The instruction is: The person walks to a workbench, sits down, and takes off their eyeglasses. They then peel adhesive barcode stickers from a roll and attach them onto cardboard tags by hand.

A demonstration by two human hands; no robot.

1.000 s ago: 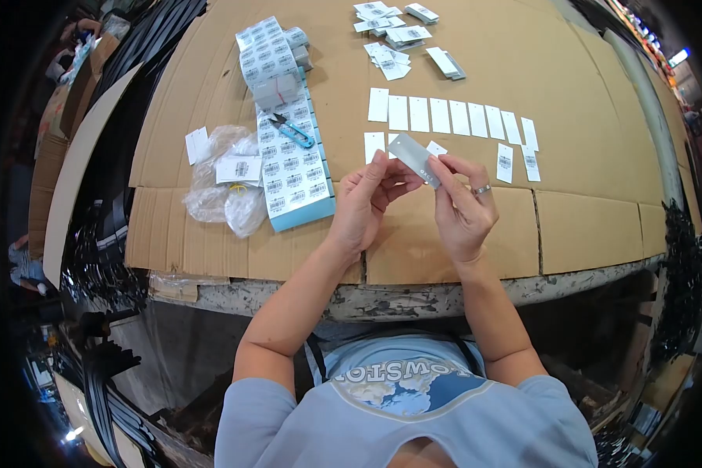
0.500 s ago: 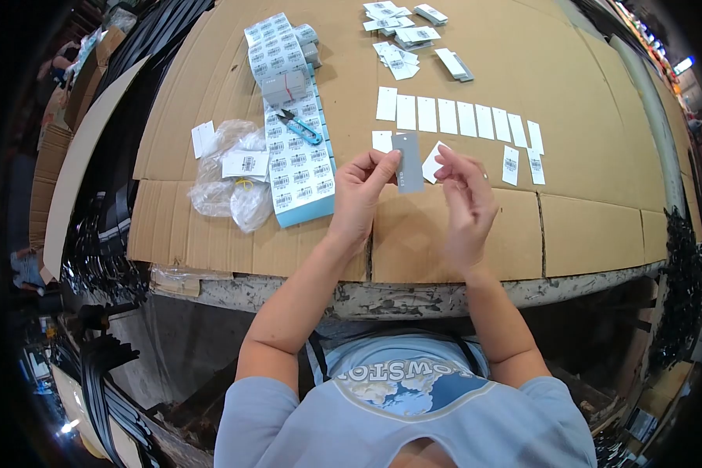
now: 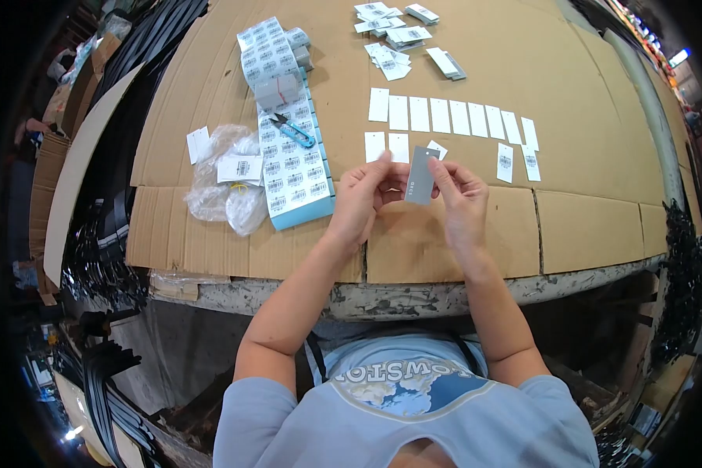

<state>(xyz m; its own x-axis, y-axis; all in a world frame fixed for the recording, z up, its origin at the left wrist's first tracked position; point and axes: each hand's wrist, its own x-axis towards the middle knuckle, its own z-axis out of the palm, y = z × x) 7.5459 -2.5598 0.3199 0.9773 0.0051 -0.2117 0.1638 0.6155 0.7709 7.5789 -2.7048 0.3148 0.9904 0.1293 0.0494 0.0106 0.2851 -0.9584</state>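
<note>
A grey hang tag (image 3: 421, 178) with a small hole and pale lettering is held upright, slightly tilted, above the cardboard. My right hand (image 3: 462, 191) pinches its right side, thumb on the face. My left hand (image 3: 363, 199) is curled at its left edge; some fingertips touch or pass behind it, and the thumb sits off the face. Just beyond lie white tags (image 3: 375, 147), one (image 3: 438, 148) partly covered by the grey tag. Farther back runs a row of blank white tags (image 3: 440, 116). Two barcoded tags (image 3: 505, 163) lie to the right.
To the left are a barcode label strip (image 3: 292, 175) with its roll, blue thread snips (image 3: 292, 131) and a clear plastic bag (image 3: 246, 209) with tags. Several piles of tags (image 3: 390, 31) lie at the back. Cardboard (image 3: 600, 226) covers the table to its front edge.
My right hand has come in from the right and taken hold of the grey tag. My left thumb has moved off its face. The tag has shifted right and turned slightly.
</note>
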